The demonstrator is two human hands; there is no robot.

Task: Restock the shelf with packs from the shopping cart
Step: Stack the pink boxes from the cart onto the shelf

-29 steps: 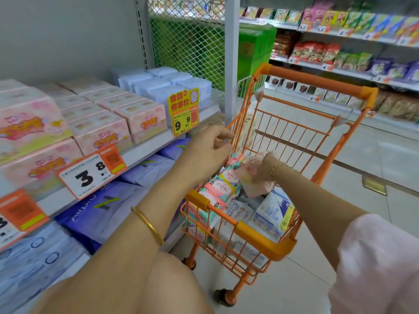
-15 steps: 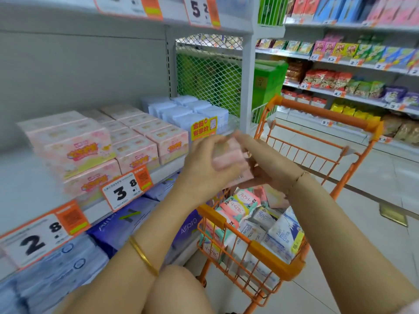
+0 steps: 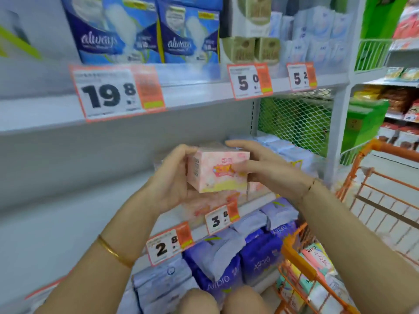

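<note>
Head camera: a person held a pink rectangular pack (image 3: 217, 171) in both hands in front of a grey metal shelf (image 3: 199, 231) in a shop aisle. The left hand (image 3: 172, 180) cupped the pack's left end from below and behind, its fingers curled round it. The right hand (image 3: 269, 168) gripped the right end, one finger laid along the top edge and another across the printed front. The pack was in the air, tilted slightly, just above the front edge of the shelf, where similar pink packs (image 3: 204, 207) lay blurred behind a white-and-orange price tag reading 3.8 (image 3: 218, 219).

A second tag reading 2.8 (image 3: 166, 247) hung further left on the same edge. A gold bangle (image 3: 113, 252) circled the left wrist and a thin bracelet (image 3: 309, 189) the right.

Purple soft packs (image 3: 256, 254) filled the level below. On the board above, blue Always packs (image 3: 145, 30) stood over a large tag reading 19.8 (image 3: 108, 96).

At the right edge of the view stood an orange wire shopping cart (image 3: 297, 252), beside the shelf's right end, with several more colourful packs (image 3: 317, 264) inside. A white mesh panel (image 3: 294, 123) closed the shelf's right end.
</note>
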